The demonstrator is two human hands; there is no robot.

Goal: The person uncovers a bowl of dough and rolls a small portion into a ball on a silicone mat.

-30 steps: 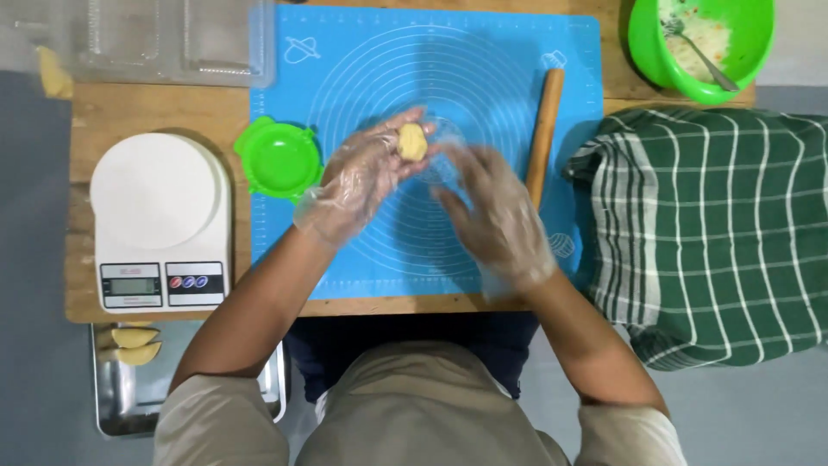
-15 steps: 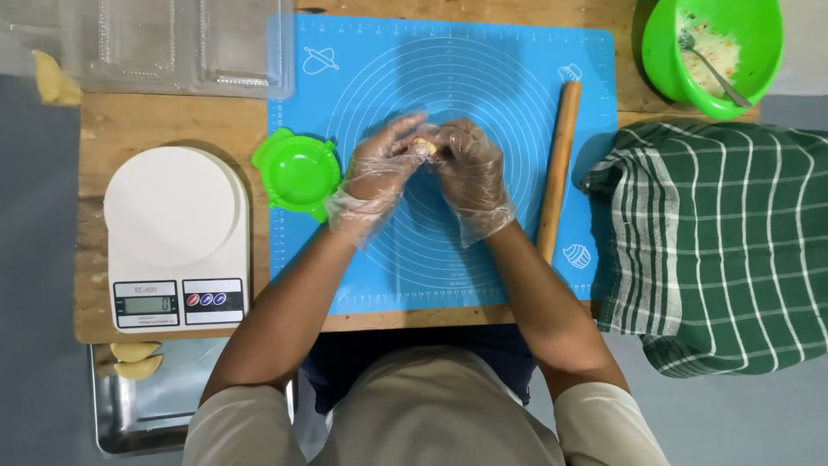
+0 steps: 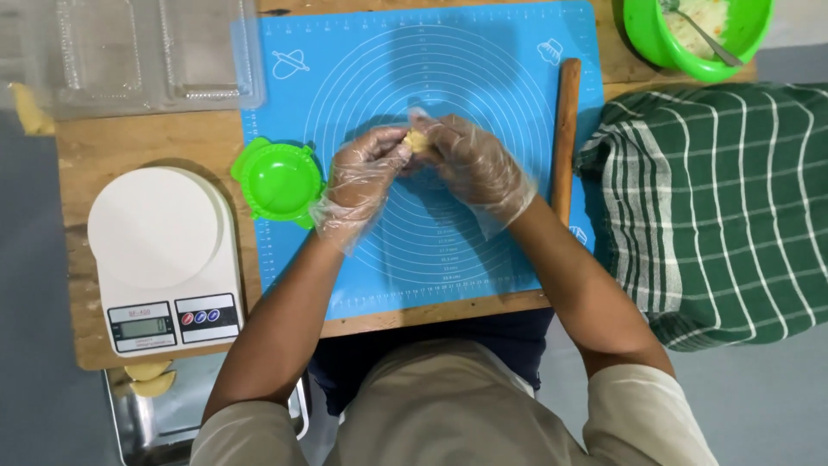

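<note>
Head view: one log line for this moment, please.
left hand: pinching dough piece | right hand: pinching same | over blue mat | green mould left

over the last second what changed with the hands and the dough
The right hand came in from lower right to join the left hand; both now pinch the dough piece together. Green mould, rolling pin and scale stayed put.

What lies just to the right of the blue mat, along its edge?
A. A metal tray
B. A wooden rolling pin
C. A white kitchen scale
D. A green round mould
B: the wooden rolling pin lies lengthwise on the right edge of the blue mat, while the white kitchen scale and the green round mould sit on the mat's left.
</note>
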